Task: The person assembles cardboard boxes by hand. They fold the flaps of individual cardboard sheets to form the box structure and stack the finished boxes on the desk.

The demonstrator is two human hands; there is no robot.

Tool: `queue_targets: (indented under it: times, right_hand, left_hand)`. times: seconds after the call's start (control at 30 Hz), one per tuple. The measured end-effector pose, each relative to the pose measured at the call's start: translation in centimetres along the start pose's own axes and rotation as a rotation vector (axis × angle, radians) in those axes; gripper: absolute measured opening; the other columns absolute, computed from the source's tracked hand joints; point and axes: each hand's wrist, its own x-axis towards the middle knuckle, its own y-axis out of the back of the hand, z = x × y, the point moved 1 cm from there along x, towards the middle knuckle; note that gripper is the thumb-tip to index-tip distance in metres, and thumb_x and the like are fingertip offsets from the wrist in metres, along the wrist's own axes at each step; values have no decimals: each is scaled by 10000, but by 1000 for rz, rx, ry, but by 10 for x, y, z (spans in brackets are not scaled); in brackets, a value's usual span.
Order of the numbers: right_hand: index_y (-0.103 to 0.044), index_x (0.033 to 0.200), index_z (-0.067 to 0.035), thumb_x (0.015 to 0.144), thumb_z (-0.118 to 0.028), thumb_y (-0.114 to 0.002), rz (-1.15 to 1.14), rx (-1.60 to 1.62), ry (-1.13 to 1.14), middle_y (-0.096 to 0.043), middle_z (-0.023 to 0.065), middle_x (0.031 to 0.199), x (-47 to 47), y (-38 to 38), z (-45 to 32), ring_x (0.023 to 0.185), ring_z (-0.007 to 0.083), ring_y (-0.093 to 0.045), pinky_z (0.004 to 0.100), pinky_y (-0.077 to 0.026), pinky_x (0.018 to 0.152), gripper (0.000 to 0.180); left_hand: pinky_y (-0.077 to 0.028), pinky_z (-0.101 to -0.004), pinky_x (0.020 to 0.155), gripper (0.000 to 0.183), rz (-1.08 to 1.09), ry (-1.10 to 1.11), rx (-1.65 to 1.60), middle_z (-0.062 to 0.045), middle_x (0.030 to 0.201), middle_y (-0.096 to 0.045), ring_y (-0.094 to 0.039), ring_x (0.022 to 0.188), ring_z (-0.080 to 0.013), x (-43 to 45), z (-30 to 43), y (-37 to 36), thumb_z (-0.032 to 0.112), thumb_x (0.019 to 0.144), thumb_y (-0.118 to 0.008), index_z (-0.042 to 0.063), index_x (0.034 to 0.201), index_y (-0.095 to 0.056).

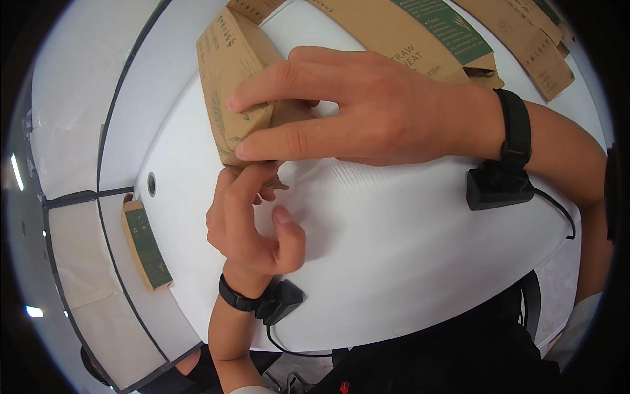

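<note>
A brown cardboard box (231,83) with printed plant drawings and writing stands tilted over the white table. My right hand (364,108) reaches across from the right and grips it, with two fingers laid along its printed side; the thumb is mostly hidden behind the hand. At the near end of the box, my left hand (246,221) has its fingers curled against a brown end flap (275,184), and its thumb is apart from the cardboard. The inside of the box cannot be seen.
Beyond my right hand lie a brown and green carton (423,39) and more brown cartons (536,54). A narrow green-faced carton (146,246) leans by the left partition (133,147). A round cable hole (151,184) pierces the white table (393,256). Cabled black devices (497,187) hang from both wrists.
</note>
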Motion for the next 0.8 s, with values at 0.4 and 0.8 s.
queue_targets:
  times: [0.4, 0.8]
  right_hand:
    - [-724, 1148, -123, 842, -77, -724, -34, -31, 86, -607, 74, 1268, -3, -2, 4, 902, 211, -656, 290, -580, 701, 310]
    - [-668, 1201, -131, 854, 0, -695, 37, 52, 32, -630, 19, 1127, 0, -7, 3, 948, 227, -658, 346, -604, 755, 372]
  left_hand:
    - [-448, -238, 531, 249, 125, 97, 72, -51, 750, -641, -549, 567, -115, -7, -4, -6, -69, 813, -766, -1, 1008, -626]
    - [-641, -369, 881, 297, 171, 385, -272, -208, 1367, -479, -560, 1312, -311, -2, -10, -10, -33, 885, -736, -32, 1132, -570]
